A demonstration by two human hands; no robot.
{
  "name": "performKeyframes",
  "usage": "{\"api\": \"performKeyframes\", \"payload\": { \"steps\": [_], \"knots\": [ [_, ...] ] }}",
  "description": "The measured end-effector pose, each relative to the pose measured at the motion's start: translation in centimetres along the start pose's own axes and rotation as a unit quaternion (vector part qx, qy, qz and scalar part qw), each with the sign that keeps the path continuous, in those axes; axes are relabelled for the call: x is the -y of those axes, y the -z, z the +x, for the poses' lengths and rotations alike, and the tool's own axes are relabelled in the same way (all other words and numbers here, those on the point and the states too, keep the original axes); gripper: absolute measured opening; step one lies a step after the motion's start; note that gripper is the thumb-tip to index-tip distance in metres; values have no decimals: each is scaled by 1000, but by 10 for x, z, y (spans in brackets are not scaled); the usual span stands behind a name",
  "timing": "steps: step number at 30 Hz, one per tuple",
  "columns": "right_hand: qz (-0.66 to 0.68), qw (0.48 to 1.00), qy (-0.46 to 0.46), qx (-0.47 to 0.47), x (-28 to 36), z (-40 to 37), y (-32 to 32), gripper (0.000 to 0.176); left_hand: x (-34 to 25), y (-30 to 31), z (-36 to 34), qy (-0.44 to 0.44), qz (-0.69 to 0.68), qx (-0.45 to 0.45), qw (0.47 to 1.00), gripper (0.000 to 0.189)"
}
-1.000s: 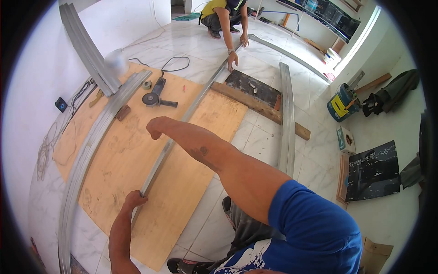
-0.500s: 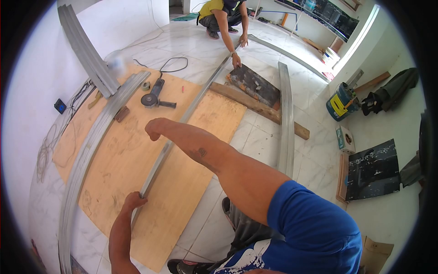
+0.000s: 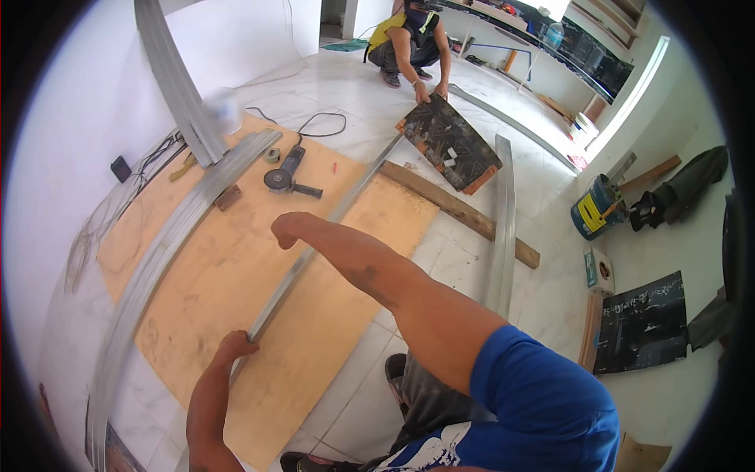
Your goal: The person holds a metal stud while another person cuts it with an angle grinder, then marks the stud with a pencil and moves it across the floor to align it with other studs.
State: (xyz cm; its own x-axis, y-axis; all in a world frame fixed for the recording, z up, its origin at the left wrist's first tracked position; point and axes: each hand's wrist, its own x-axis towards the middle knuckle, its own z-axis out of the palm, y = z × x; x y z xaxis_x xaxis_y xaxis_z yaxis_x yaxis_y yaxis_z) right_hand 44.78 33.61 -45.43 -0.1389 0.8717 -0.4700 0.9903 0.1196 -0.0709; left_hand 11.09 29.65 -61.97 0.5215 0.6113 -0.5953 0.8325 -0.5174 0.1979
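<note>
Long grey metal strip (image 3: 330,216) lies slantwise across a light-brown plywood sheet (image 3: 212,267) spread on the white marble-tiled floor (image 3: 440,259), running from the person's knees up toward the far edge of the sheet. The left hand (image 3: 236,346) is at the strip's near end, fingers curled round it. The right hand (image 3: 287,228), arm stretched out, is bunched into a fist on top of the strip farther along; whether its fingers actually wrap the metal is hidden by the back of the hand.

Beyond the right hand, a grey angle grinder (image 3: 287,177) rests on the plywood with its black cable (image 3: 318,122) looping off onto the tiles. To the left, a bundle of curved grey metal channels (image 3: 169,228) lies along the sheet's edge, and more grey channels (image 3: 177,79) lean upright against the white wall. To the right, a long brown wooden beam (image 3: 464,212) lies on the floor, with another grey metal channel (image 3: 503,220) crossing over it.

At the far end, a crouching co-worker's hand (image 3: 425,93) holds a dark rectangular board (image 3: 450,145) tilted up off the floor. A blue and yellow machine (image 3: 595,208) stands near the right wall.
</note>
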Motion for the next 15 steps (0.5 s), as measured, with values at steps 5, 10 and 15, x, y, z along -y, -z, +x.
{"api": "performKeyframes", "payload": {
  "steps": [5, 10, 15],
  "knots": [
    [9, 1000, -19, 12, -2, -9, 2, 25, 1, -5, 2, 6, 17, -9, 1000, 48],
    [10, 1000, -15, 0, -4, -3, -1, 25, -3, 1, -1, 12, 19, 3, 1000, 47],
    [9, 1000, -6, -11, -4, 7, -6, 25, -7, 5, -5, 23, 14, 9, 1000, 46]
  ]
}}
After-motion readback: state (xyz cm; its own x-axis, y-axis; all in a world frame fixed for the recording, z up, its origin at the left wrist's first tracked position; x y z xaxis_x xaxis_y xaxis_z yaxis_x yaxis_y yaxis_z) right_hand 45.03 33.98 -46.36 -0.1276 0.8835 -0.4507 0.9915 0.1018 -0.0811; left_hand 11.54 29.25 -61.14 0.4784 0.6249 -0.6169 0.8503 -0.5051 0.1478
